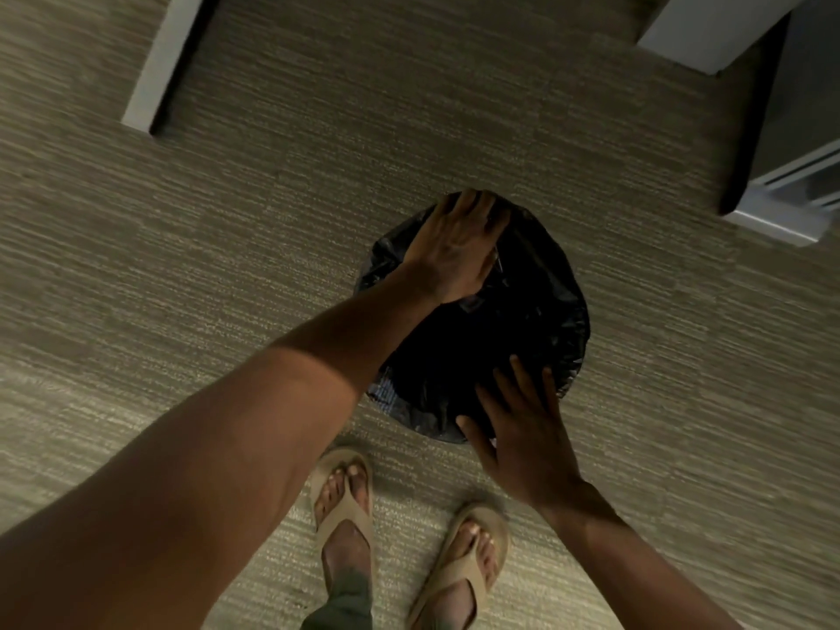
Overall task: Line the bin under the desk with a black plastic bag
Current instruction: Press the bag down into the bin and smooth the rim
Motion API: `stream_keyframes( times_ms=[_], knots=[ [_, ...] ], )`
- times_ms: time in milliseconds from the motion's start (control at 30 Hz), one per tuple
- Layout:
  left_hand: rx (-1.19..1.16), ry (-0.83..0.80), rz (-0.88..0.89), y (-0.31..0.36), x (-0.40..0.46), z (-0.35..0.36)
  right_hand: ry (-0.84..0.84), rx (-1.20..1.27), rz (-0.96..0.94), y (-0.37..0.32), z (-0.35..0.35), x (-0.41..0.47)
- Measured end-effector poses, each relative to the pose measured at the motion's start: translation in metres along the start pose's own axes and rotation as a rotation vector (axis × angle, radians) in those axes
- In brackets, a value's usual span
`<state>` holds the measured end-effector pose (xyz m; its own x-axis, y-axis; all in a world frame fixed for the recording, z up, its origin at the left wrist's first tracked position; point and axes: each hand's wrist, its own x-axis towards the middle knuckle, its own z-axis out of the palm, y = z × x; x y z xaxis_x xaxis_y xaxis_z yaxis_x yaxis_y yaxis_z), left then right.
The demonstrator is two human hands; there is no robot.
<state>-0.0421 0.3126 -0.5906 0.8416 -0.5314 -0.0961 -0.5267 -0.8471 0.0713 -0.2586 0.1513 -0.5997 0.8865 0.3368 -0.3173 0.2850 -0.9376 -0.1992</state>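
Observation:
A round bin stands on the carpet below me, and a black plastic bag [545,311] is draped over its rim and down its sides, so the bin itself is hidden. My left hand [459,247] lies on the far left part of the rim, fingers curled over the bag's edge there. My right hand [522,429] hovers at the near right rim, fingers spread, palm down, touching or just above the plastic. The bag's inside looks dark and hollow.
A grey desk leg panel [159,70] stands at the far left and another panel [709,29] at the far right. A grey drawer unit [791,175] sits to the right. My feet in tan sandals [345,502] stand just behind the bin on carpet.

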Motion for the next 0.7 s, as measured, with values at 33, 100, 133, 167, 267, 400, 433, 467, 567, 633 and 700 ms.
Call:
stream_keyframes(
  times_ms=[33,100,133,167,267,400,433,467,567,633,700],
  knots=[
    [0.012,0.003,0.03,-0.002,0.002,0.0,0.029,0.017,-0.006,0.0,-0.001,0.001],
    [-0.002,0.021,0.043,-0.005,0.003,0.0,0.153,0.092,0.003,0.002,-0.005,0.005],
    [-0.033,0.057,0.008,-0.006,0.003,0.001,0.24,0.135,0.028,0.005,-0.009,0.008],
    [-0.078,0.102,-0.05,-0.008,0.002,0.002,0.316,0.158,0.075,0.009,-0.014,0.012],
    [-0.218,0.117,-0.213,-0.013,-0.002,0.011,0.401,0.2,0.291,0.026,-0.027,0.026],
    [-0.306,-0.052,-0.204,-0.025,-0.003,0.021,0.303,0.415,0.411,0.042,-0.028,0.041],
    [-0.349,-0.072,-0.225,-0.027,-0.001,0.021,0.271,0.455,0.403,0.045,-0.028,0.044],
    [-0.388,-0.091,-0.25,-0.028,0.003,0.02,0.257,0.488,0.396,0.047,-0.027,0.046],
    [-0.44,-0.074,-0.323,-0.028,0.008,0.01,0.303,0.553,0.413,0.05,-0.031,0.048],
    [-0.512,0.06,-0.436,-0.026,0.002,0.001,0.377,0.585,0.468,0.051,-0.034,0.045],
    [-0.635,0.231,-0.614,-0.025,-0.019,-0.005,0.466,0.63,0.576,0.049,-0.035,0.039]
  ],
)
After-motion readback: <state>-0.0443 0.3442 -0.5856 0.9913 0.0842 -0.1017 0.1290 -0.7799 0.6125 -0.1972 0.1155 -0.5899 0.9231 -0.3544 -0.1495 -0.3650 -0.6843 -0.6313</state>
